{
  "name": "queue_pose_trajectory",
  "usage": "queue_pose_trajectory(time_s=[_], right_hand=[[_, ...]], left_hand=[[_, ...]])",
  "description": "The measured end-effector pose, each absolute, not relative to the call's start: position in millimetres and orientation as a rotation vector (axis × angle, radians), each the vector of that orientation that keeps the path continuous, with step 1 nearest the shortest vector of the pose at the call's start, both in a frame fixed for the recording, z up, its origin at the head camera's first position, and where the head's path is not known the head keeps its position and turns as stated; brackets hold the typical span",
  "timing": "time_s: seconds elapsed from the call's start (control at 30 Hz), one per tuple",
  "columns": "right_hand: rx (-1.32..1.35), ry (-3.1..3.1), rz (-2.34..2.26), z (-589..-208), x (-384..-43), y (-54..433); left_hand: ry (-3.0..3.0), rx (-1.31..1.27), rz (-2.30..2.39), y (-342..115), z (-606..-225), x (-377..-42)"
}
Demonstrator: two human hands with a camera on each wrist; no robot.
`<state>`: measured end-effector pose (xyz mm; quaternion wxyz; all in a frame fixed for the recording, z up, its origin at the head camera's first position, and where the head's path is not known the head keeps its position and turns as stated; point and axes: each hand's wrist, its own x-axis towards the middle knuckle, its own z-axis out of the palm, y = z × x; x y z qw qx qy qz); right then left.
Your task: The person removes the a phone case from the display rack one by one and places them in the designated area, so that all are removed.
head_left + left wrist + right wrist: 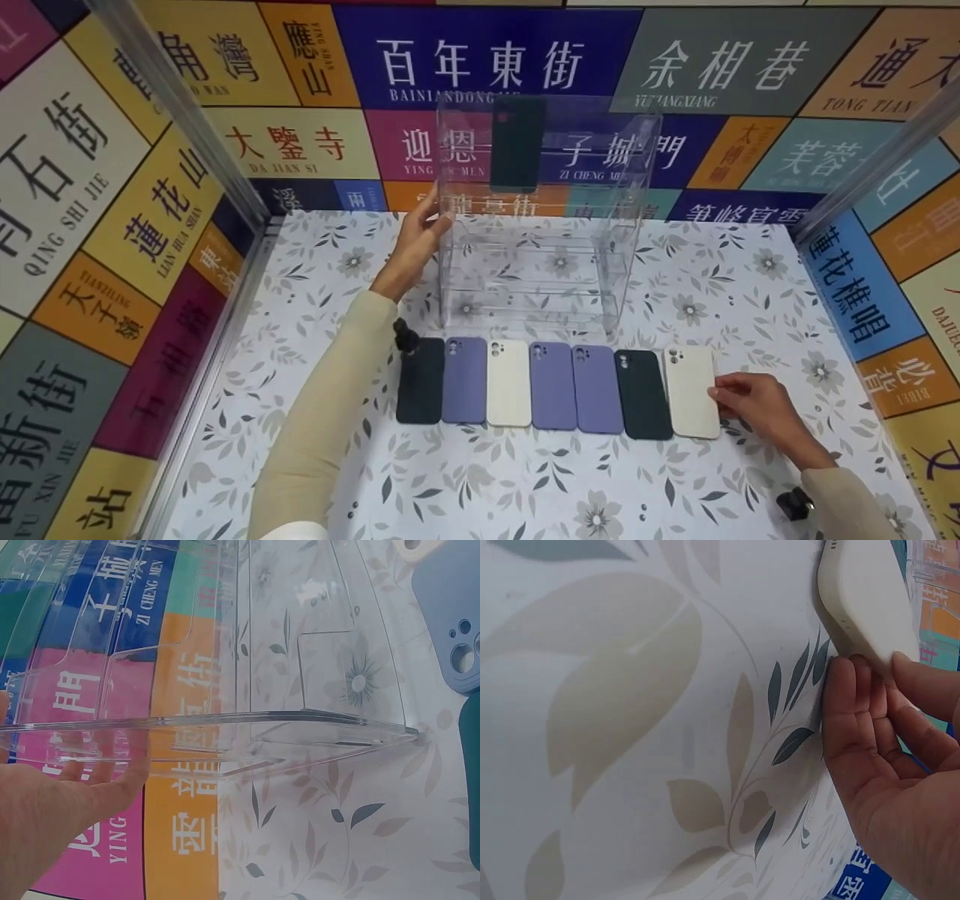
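Observation:
A clear acrylic display stand (540, 259) with stepped tiers stands at the back of the table. My left hand (414, 244) grips its left side; in the left wrist view, fingers (124, 784) show through the clear panel. One dark green phone case (517, 146) leans upright high on the stand. In front of it, several phone cases lie side by side in a row. At the row's right end my right hand (761, 412) pinches the right edge of a cream phone case (691, 391). The right wrist view shows the thumb on that case's edge and the fingertips under its side.
From the left, the row holds a dark green case (420, 381), a purple case (464, 381), another cream case (508, 384), two purple cases (553, 386) and a dark green case (643, 394). Printed panels (495, 56) wall the flower-patterned table (540, 487) at back and sides.

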<state>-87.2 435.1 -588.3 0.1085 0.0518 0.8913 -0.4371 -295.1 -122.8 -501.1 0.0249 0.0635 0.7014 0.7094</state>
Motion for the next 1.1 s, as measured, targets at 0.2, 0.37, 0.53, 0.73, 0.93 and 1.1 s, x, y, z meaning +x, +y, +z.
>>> queue_pose_trajectory(time_s=[0.2, 0.37, 0.53, 0.73, 0.93, 1.1], right_hand=[[0.159, 2.617, -1.24, -588.6, -89.6, 433.5], [0.178, 2.603, -1.22, -588.4, -92.1, 431.0], [0.19, 2.616, -1.208, -588.3, -93.5, 429.3], [0.176, 2.631, -1.225, -589.7, -94.2, 426.7], [0.187, 2.606, -1.242, -591.2, -94.8, 421.9], [0.185, 2.627, -1.213, -588.6, -96.6, 418.5]], left_hand=[[2.179, 0.197, 2.196, -122.2, -500.2, -295.1], [2.159, 0.195, 2.205, -121.9, -500.6, -295.5], [2.153, 0.191, 2.212, -121.3, -501.0, -296.3], [2.156, 0.173, 2.211, -122.0, -500.4, -294.6], [2.13, 0.178, 2.23, -121.6, -500.3, -294.9], [2.128, 0.188, 2.241, -121.4, -500.9, -295.6]])
